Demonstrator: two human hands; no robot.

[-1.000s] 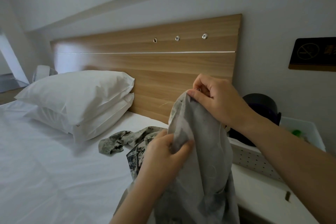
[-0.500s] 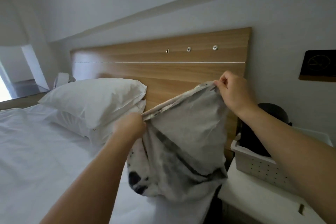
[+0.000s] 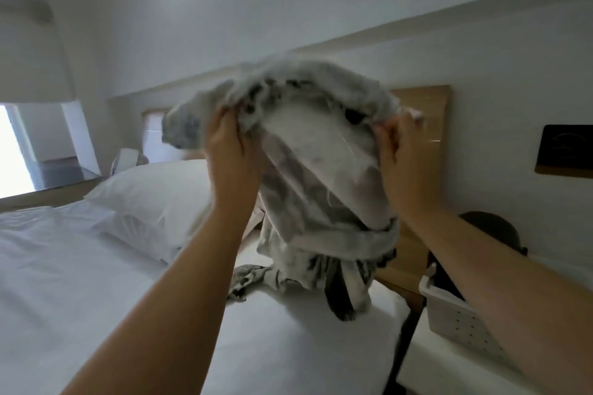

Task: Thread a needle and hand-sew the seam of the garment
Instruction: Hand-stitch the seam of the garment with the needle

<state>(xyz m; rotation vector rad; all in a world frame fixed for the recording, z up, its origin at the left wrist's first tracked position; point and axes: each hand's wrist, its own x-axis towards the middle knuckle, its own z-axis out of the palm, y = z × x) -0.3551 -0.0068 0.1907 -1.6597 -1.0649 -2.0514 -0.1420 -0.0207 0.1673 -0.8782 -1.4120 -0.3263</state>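
Observation:
A grey-and-white patterned garment [image 3: 324,163] hangs in the air in front of the wooden headboard, blurred with motion. My left hand [image 3: 229,157] grips its upper left part, fingers curled into the cloth. My right hand [image 3: 396,157] grips its upper right edge. The fabric bunches over both hands and drapes down between them; its lower end [image 3: 288,279] trails onto the white bed [image 3: 96,282]. No needle or thread shows.
Two white pillows [image 3: 154,189] lie stacked at the head of the bed, left of the garment. A white perforated basket [image 3: 462,321] with a dark object in it stands on a white bedside surface at right. A dark wall plaque [image 3: 566,149] hangs further right.
Both hands have lifted the garment higher, up in front of the headboard, and the cloth has flipped over them. The camera has tilted upward.

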